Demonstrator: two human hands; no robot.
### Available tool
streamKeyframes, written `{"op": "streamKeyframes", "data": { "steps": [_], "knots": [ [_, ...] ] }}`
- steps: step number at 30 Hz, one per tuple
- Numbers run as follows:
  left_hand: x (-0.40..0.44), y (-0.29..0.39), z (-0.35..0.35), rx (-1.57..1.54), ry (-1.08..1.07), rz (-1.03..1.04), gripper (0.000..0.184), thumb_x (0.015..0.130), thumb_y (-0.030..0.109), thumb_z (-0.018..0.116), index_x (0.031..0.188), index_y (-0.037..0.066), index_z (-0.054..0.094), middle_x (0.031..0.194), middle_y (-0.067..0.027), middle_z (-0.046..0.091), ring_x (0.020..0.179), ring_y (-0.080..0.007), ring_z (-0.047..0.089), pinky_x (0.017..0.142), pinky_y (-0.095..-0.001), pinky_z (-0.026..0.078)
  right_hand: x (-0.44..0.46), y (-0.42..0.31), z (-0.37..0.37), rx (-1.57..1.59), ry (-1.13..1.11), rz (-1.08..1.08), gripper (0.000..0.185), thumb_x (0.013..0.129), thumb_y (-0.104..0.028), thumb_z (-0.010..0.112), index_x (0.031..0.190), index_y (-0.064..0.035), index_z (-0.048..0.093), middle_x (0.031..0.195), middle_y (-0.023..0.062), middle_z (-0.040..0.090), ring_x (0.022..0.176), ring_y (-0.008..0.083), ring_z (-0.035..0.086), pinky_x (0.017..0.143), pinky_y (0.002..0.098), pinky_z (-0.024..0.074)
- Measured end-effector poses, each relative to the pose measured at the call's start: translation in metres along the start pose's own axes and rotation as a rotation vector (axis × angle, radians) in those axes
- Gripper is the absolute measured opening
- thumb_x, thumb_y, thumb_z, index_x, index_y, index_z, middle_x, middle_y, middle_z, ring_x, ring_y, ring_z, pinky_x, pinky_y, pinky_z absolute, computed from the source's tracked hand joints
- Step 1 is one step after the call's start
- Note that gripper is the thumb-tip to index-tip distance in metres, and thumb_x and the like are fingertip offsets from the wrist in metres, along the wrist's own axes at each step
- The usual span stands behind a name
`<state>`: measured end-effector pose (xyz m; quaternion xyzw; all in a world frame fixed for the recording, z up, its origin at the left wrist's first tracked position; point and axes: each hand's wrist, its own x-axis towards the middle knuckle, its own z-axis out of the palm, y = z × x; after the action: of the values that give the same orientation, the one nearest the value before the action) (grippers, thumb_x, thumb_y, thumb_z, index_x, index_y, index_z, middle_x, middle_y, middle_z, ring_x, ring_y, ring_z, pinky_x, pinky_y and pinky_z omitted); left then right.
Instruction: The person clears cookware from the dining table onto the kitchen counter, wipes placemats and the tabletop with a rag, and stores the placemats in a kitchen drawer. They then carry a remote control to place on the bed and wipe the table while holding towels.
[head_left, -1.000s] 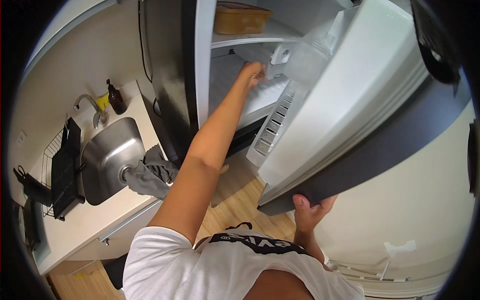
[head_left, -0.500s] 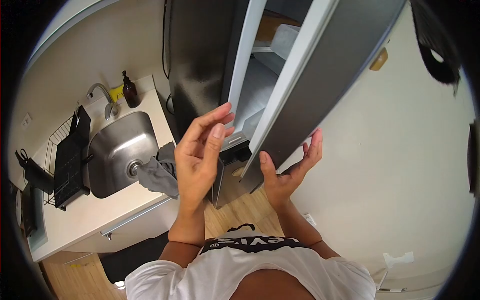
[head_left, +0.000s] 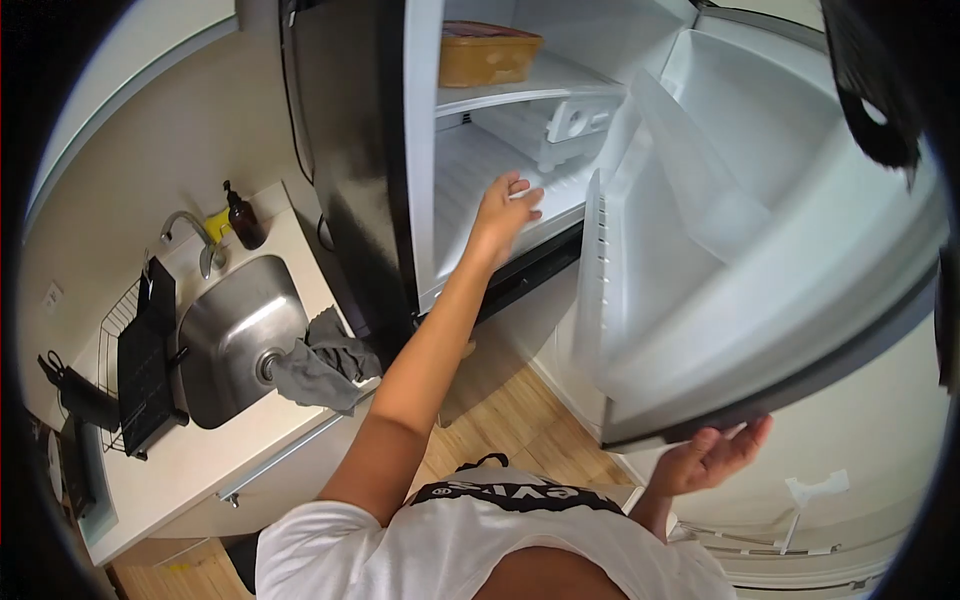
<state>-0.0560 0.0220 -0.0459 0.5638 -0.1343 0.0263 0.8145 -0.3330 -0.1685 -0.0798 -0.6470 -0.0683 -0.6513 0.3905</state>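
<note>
Just beside the right hand [head_left: 705, 462] stands the open fridge door [head_left: 800, 340].

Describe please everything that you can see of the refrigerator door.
The refrigerator door stands open, swung out to the right of the compartment. Its inner side is whitish, smooth and plastic-looking, with a slotted rack and a translucent-looking panel. A dark grey band runs along its outer edge. The fingers of the right hand appear to touch that edge near the lower corner.

Kitchen, looks like a home: stainless-steel basin sink [head_left: 243, 325] in a cream-coloured surface [head_left: 215, 455], black wire dish rack [head_left: 113, 335], dark brown pump bottle [head_left: 245, 220], black-sided fridge with white interior [head_left: 355, 150].
</note>
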Motion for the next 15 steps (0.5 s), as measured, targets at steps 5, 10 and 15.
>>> {"op": "streamKeyframes", "data": {
  "steps": [5, 10, 15],
  "knots": [
    [0.129, -0.031, 0.006, -0.41, 0.064, -0.334, 0.067, 0.077, 0.005, 0.066, 0.132, -0.004, 0.029, 0.138, -0.0257, 0.019, 0.121, -0.0406, 0.034, 0.084, -0.0569, 0.047, 0.042, 0.02, -0.043, -0.243, 0.172, 0.135, 0.054, 0.097, -0.026, 0.034, 0.139, 0.0047, 0.02, 0.146, 0.0178, 0.021, 0.134, 0.0292, 0.024, 0.109, 0.038, 0.0187],
    [0.152, -0.033, 0.014, -0.723, 0.07, -0.403, 0.074, 0.065, -0.001, 0.076, 0.127, 0.001, 0.035, 0.137, -0.0205, 0.016, 0.116, -0.038, 0.037, 0.083, -0.058, 0.045, 0.07, 0.082, -0.076, -0.329, 0.22, 0.113, 0.056, 0.098, -0.029, 0.037, 0.141, 0.001, 0.018, 0.148, 0.0144, 0.019, 0.136, 0.0261, 0.02, 0.11, 0.0366, 0.0156],
    [0.154, -0.058, -0.001, -1.016, 0.083, -0.451, 0.093, 0.064, 0.0, 0.076, 0.135, -0.003, 0.016, 0.131, -0.0223, 0.023, 0.109, -0.0365, 0.04, 0.072, -0.0447, 0.048, 0.076, 0.102, -0.082, -0.295, 0.289, 0.114, 0.052, 0.097, -0.022, 0.041, 0.141, 0.0003, 0.022, 0.148, 0.0122, 0.021, 0.136, 0.023, 0.02, 0.11, 0.0354, 0.0153]
  ]
}}
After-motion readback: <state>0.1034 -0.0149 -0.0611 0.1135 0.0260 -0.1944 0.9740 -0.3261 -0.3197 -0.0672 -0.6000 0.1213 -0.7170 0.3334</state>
